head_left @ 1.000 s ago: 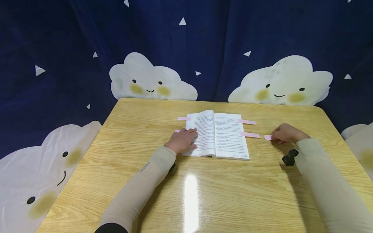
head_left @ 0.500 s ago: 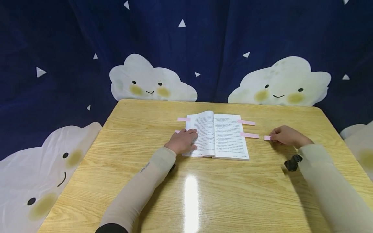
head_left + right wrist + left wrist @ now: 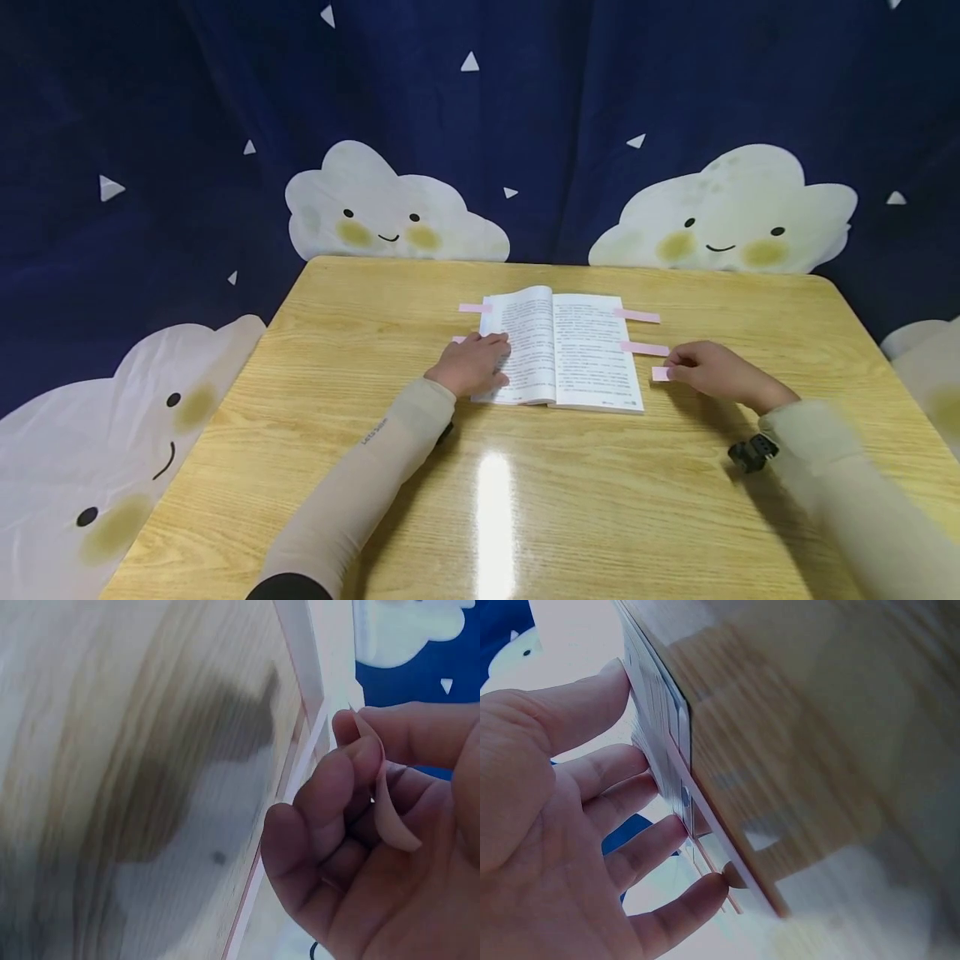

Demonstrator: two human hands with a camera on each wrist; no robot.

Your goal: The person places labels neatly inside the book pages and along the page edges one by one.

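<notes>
An open book with printed pages lies on the wooden table. My left hand rests on its left page with fingers spread; in the left wrist view the fingers reach over the book's edge. Right of the book, my right hand pinches a small pink sticky strip between thumb and index finger. The strip's tail curls back toward the palm in the right wrist view. Its free end is a short way from the book's right edge, just below a pink strip stuck there.
Another pink strip juts from the upper right edge. On the left edge is a further strip, with one more partly under my left hand. Behind the wooden table hangs a dark blue curtain with cloud prints.
My right hand has moved left and slightly nearer to me, bringing the pinched sticky strip closer to the book's right edge. My left hand has stayed on the page.
</notes>
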